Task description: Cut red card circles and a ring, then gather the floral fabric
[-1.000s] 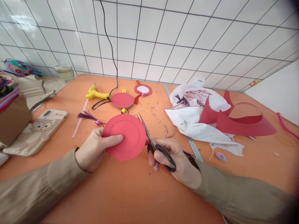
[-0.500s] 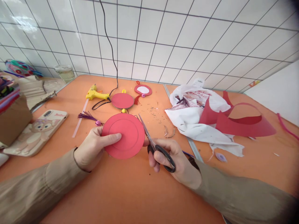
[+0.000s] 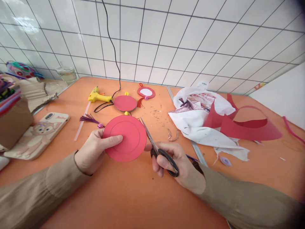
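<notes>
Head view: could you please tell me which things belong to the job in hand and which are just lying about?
Belonging to the job:
- red disc, in the left hand
- scissors, in the right hand

Apparently just lying about at this moment:
- glue gun
- phone
- plastic bag
- cup

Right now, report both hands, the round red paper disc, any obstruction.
Left hand: grip on red disc, thumb on top. Right hand: grip on black-handled metal scissors, blades beside the disc. Possibly in the way: a right fingertip near the disc's edge.
</notes>
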{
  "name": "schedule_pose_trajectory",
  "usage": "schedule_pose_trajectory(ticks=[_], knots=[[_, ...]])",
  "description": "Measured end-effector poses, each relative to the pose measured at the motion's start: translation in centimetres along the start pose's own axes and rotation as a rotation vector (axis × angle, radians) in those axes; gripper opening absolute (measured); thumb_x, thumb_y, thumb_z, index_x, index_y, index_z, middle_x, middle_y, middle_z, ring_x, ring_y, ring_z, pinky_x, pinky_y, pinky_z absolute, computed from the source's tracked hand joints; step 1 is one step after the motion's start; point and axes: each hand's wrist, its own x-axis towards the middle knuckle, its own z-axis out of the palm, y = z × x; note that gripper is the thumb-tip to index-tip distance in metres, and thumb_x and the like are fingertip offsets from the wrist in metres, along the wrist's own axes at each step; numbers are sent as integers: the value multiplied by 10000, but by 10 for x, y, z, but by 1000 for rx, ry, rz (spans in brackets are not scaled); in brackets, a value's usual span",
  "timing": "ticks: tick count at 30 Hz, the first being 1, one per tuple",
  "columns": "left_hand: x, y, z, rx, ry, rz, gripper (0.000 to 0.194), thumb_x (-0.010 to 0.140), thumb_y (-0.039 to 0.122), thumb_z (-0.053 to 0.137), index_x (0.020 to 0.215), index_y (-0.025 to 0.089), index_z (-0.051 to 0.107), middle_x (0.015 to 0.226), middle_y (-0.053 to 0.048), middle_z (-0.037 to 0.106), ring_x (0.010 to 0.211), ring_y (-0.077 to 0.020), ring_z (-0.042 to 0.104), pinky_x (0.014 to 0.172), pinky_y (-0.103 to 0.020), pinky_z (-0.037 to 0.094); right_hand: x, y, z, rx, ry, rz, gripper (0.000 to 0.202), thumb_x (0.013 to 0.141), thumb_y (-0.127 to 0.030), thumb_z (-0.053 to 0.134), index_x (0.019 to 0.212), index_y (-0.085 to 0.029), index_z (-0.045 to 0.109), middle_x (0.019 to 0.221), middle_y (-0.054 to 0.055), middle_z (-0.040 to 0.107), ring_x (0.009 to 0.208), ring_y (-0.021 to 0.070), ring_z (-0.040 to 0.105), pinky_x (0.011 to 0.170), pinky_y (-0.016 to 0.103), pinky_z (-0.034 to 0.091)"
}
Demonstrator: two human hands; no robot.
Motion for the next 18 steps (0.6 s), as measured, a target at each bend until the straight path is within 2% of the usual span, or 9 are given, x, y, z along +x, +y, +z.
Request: schedule_pose_trajectory(ticks=[3,9,18], knots=[[1,1,-1,10,11,12,184,572,269,802,686,142,733,595,-47,690,574,-183,614,555,-272,481,0,1,-1,16,0,6,463,657,-566,697,775,-126,618,563,-1,558,448,91,507,425,231,451],[1,1,0,-28,7,0,177,561,241,812,687,142,737,597,-28,684,531,-129,577,519,-221,460,-1,1,0,37,6,21,516,654,-568,703,895,-119,622,554,-7,556,447,88,501,416,219,437],[0,0,-2,-28,-20,5,163,585,248,803,683,135,736,604,-33,681,529,-116,568,495,-198,450,-1,0,1,45,7,41,548,637,-573,715,912,-107,627,546,-11,543,439,82,494,414,211,433]])
